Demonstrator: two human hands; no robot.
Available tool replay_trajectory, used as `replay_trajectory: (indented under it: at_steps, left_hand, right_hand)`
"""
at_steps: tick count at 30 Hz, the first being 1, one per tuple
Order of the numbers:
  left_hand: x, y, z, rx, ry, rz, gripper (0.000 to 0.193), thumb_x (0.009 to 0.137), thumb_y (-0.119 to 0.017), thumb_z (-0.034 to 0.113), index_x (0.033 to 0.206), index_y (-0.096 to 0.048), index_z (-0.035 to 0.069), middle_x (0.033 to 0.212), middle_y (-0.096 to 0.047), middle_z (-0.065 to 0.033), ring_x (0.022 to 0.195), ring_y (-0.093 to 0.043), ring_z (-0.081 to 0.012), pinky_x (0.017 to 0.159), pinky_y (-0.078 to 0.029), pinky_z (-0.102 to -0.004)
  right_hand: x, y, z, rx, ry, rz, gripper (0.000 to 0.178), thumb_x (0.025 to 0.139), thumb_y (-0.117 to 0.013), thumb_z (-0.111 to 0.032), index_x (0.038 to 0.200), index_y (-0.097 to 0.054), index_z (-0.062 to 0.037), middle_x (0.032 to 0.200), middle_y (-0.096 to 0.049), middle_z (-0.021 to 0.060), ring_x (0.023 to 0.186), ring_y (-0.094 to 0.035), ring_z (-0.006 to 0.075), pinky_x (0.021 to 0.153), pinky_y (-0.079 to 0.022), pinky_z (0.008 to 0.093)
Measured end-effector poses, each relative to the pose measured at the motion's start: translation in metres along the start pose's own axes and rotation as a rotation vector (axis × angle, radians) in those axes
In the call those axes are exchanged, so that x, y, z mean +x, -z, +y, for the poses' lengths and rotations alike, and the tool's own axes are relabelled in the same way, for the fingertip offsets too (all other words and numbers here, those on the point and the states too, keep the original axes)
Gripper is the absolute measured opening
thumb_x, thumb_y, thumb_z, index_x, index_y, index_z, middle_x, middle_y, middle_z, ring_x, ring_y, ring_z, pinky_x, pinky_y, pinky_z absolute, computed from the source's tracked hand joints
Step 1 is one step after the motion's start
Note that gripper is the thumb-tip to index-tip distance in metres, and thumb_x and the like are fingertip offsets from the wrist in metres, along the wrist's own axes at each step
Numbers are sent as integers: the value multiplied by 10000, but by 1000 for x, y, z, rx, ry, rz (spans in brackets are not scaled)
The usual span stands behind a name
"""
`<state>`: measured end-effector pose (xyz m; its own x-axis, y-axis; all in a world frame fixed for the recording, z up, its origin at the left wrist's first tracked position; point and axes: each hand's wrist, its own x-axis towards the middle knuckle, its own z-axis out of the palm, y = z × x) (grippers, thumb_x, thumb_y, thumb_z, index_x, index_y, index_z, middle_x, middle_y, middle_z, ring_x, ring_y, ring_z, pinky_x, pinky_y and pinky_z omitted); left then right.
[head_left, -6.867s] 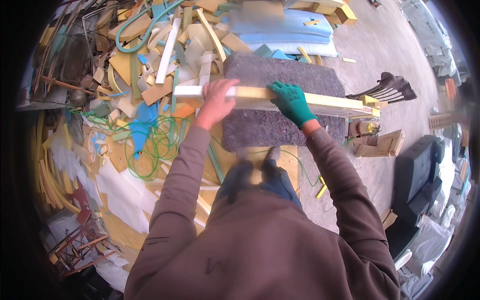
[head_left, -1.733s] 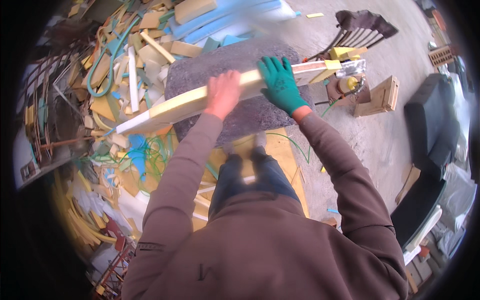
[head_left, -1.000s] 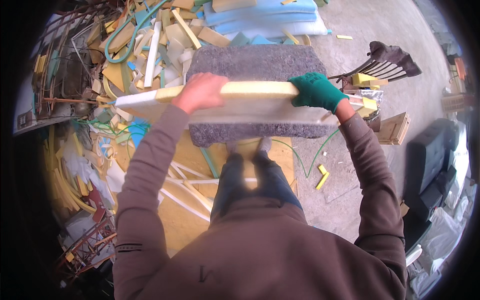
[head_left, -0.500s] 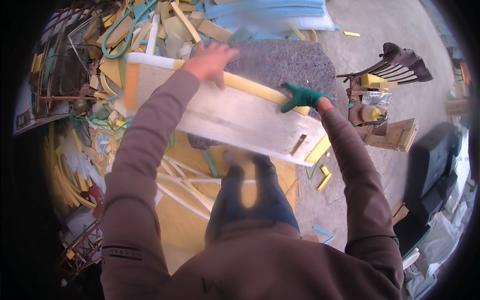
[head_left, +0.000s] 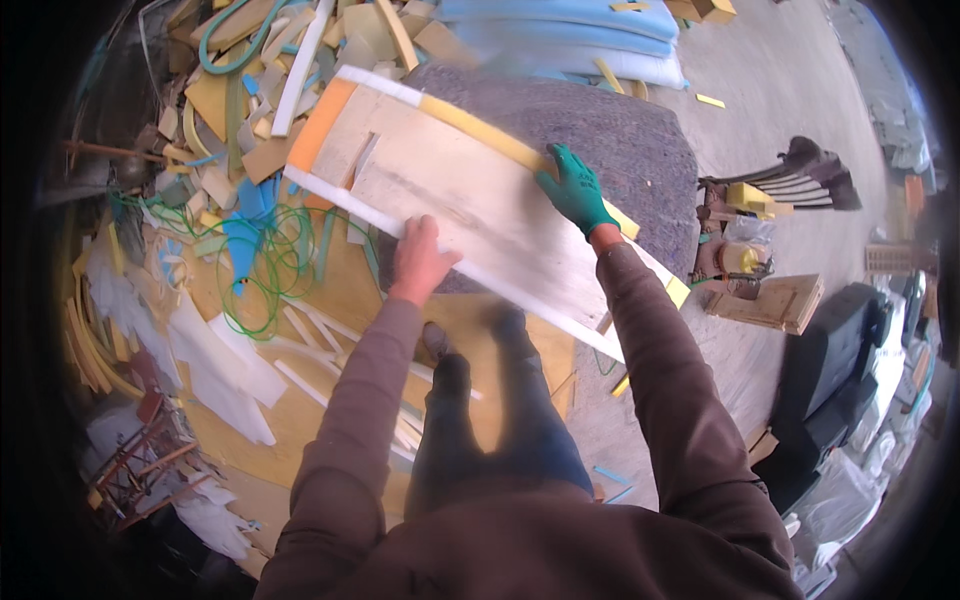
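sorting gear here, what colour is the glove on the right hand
Green, a teal shade, on the right hand gripping the pale foam panel; seen in the head view.

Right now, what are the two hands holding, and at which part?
A long flat foam board: left hand grips its near long edge, gloved right hand its far long edge.

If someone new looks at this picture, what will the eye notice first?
First, the big pale foam panel with yellow and orange edges, held slanted at the centre by a bare left hand and a green-gloved right hand. Beneath it lies a grey felt slab, and to the left a jumbled heap of foam offcuts.
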<state>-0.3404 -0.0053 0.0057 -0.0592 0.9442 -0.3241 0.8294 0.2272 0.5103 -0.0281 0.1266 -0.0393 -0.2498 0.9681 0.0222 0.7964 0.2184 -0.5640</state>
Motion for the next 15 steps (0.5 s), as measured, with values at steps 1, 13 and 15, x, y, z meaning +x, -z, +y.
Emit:
replay_trajectory:
  at_steps: [1, 13, 15]
  left_hand:
    - [1, -8, -2, -25, -26, 54, 623, 788, -980, 239, 1209, -573, 27, 1272, -612, -235, 1157, -655, -486, 1015, -555, -560]
    - [-68, -12, -17, -575, -107, 477, 311, 917, -871, 158, 1081, -638, 36, 1166, -645, -216, 1053, -707, -405, 874, -585, -512]
    - [-110, -36, -64, -692, 66, 483, 266, 935, -850, 153, 1069, -652, 37, 1098, -677, -188, 1016, -724, -395, 847, -589, -513]
  right_hand:
    - [1, -16, -6, -27, -11, 19, 679, 1020, -760, -418, 1556, -599, -34, 1510, -671, 246, 1381, -645, 446, 1162, -519, 511]
    - [0, -45, 40, 296, -133, 47, 517, 1176, -614, -320, 1610, -569, -43, 1510, -681, 190, 1373, -646, 283, 1185, -475, 388]
    - [-1, -48, 53, 279, -108, 73, 498, 1198, -574, -295, 1616, -553, -24, 1539, -644, 138, 1390, -595, 242, 1204, -443, 365]
